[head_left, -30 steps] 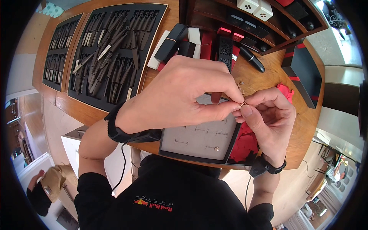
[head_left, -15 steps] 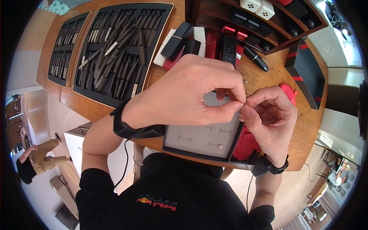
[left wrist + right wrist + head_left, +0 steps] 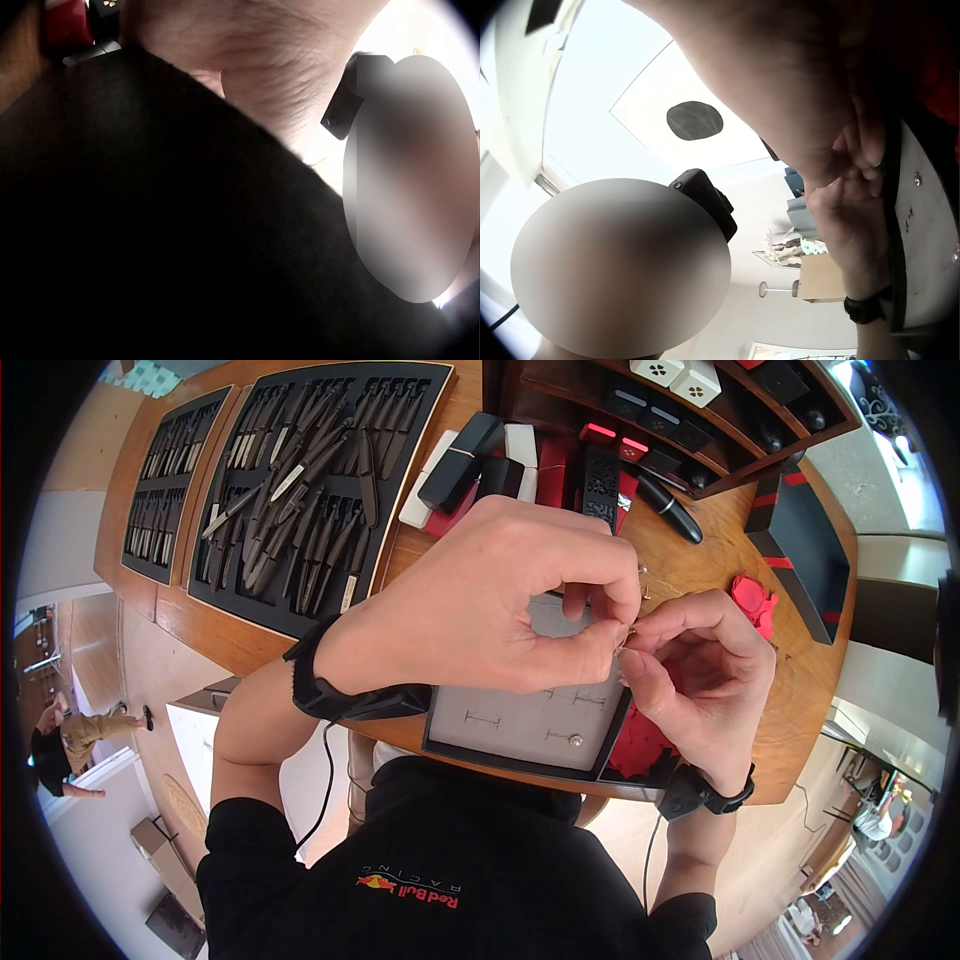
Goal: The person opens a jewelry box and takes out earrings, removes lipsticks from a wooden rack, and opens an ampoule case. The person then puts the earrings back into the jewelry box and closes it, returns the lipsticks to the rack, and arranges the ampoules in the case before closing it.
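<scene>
In the head view, the left hand (image 3: 490, 600) and right hand (image 3: 705, 660) meet fingertip to fingertip. Both pinch a tiny metallic piece (image 3: 625, 642), mostly covered by the fingers; its exact form cannot be told. Below them lies a black-rimmed tray with a grey slotted pad (image 3: 510, 735), partly hidden by the left hand. A round pearl-like piece (image 3: 575, 740) sits at one slot. Small shiny items (image 3: 643, 582) lie just beyond the fingertips. The right wrist view shows the right hand (image 3: 765, 82) close up, beside the pad (image 3: 930, 247).
Trays of dark slim items (image 3: 300, 500) lie at the left. Boxes (image 3: 462, 460) stand behind the left hand, near a black pen-like object (image 3: 668, 508) and a wooden shelf (image 3: 560, 405). Red pieces (image 3: 752, 605) and an open black box (image 3: 805, 555) are at the right.
The joined fingertips have shifted slightly left, and the small piece is turned between them. Both hands keep their pinch. A person in the background at the left has moved away.
</scene>
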Available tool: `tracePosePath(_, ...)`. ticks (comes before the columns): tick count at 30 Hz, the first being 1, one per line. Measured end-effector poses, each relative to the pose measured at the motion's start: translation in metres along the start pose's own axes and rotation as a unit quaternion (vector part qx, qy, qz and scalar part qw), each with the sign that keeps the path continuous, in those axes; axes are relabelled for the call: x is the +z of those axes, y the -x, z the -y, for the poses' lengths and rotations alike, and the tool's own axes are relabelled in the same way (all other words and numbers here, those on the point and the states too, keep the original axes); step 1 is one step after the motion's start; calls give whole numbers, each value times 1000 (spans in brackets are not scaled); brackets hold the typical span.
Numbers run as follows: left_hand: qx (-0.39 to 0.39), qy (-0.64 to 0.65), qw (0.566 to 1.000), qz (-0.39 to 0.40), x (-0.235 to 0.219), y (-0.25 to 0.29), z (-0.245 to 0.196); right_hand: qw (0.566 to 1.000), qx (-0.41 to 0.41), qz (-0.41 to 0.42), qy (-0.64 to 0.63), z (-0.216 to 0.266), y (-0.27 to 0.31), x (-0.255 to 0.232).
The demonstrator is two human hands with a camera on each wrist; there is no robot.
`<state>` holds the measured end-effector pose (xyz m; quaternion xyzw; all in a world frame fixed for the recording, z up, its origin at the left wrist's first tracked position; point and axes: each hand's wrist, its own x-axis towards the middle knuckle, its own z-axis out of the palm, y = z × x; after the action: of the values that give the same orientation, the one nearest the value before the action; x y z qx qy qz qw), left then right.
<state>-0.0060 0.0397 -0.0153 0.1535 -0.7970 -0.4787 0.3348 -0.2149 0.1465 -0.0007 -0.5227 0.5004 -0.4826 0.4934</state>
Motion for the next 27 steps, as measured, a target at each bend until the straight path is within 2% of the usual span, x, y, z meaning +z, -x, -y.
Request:
tracePosePath(5, -20, -15, 1000, -1, -5, -1, -6, 1000, 10, -11, 9, 1, 0, 0)
tracePosePath(7, -21, -24, 1000, 2, -7, 1, -7, 999, 19, 12, 30, 3, -1, -1)
tracePosePath(9, -87, 6, 996, -13, -9, 4, -8, 1000, 20, 9, 21, 4, -1, -1)
tracePosePath(16, -87, 28, 995, -40, -10, 6, -12, 999, -15, 2, 29, -2, -4, -3)
tracePosePath(18, -137, 36, 987, -71, -13, 4, -18, 1000, -13, 1, 19, -2, -4, -3)
tracePosePath(19, -137, 32, 988, -69, -15, 6, -19, 1000, -10, 1, 11, -3, -4, -3)
tracePosePath(21, -95, -5, 992, -79, -22, 12, -22, 1000, -19, 3, 10, -5, -5, -3)
tracePosePath(25, -135, -43, 987, -77, -30, 34, -39, 1000, -24, 9, 14, -5, -5, -3)
tracePosePath(27, -164, -124, 976, -68, -31, 47, -48, 1000, -26, 5, 10, -5, -5, -2)
